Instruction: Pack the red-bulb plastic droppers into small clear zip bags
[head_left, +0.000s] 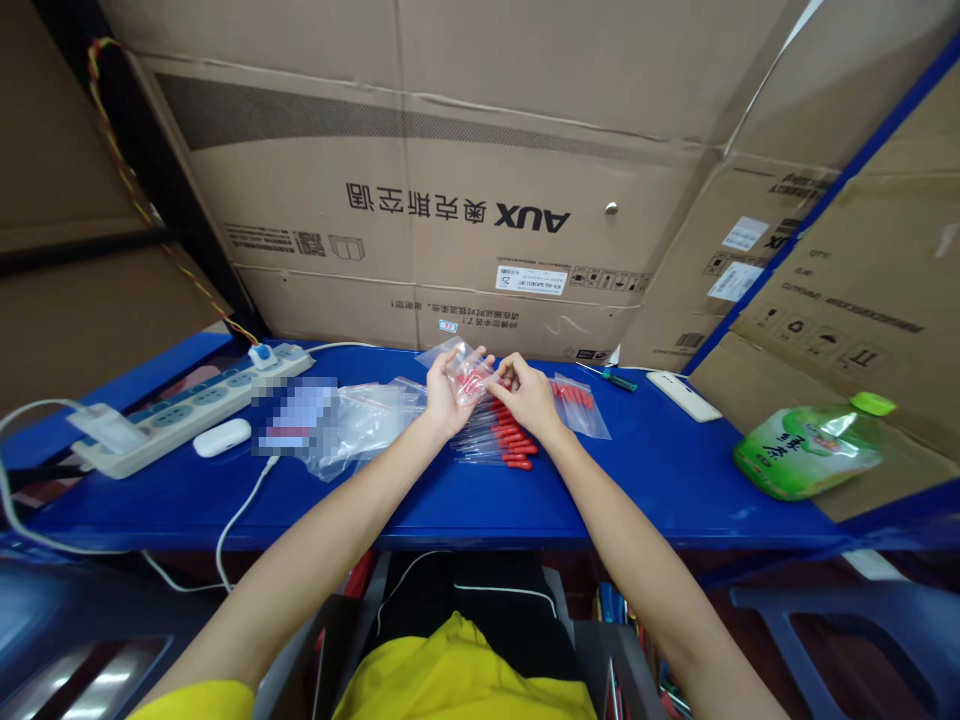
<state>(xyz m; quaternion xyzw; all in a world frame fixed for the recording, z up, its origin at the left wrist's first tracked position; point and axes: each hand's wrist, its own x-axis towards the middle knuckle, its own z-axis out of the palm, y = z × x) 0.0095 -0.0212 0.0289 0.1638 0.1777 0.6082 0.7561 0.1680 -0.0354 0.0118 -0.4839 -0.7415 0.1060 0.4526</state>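
My left hand (448,393) holds a small clear plastic bag (471,366) with red pieces inside, raised just above the blue table. At the bag's right edge, my right hand (525,393) has its fingers pinched together on the plastic. Under and between my hands lies a row of thin clear sticks with red ends (517,440). Just right of my right hand, a flat clear bag (581,415) with red-ended pieces in it rests on the table. A pile of empty-looking clear bags (367,425) is left of my left forearm.
A power strip (202,400), a white earphone case (222,437) and white cables are on the left. A green-handled screwdriver (619,380), a white phone-like slab (684,396) and a green bottle (810,450) lie to the right. Cardboard (450,150) walls the table's back.
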